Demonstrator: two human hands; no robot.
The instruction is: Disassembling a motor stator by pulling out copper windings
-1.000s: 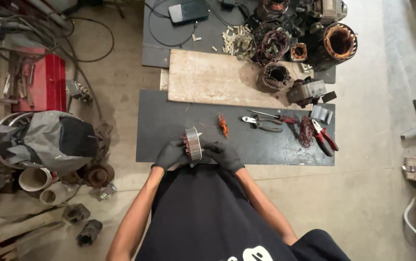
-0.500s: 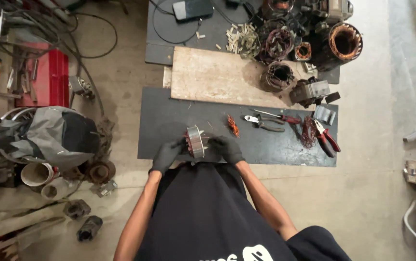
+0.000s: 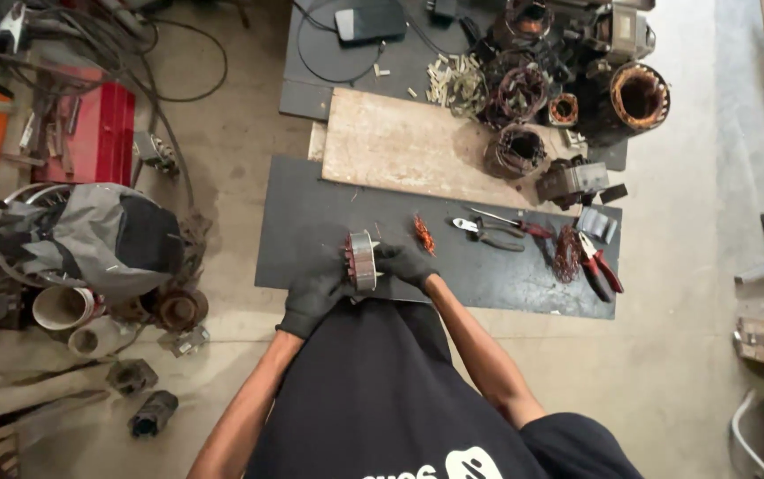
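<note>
While left hand [image 3: 313, 288], right hand [image 3: 406, 263] clamp one stator [image 3: 362, 260], two pliers [image 3: 488, 232] nearby.

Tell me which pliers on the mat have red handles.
The red-handled pliers at the mat's right end; the other pliers have dark handles.

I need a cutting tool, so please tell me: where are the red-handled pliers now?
In the head view, the red-handled pliers lie at the right end of the dark mat, beside a tangle of copper wire, right of the black-gloved hands.
</note>
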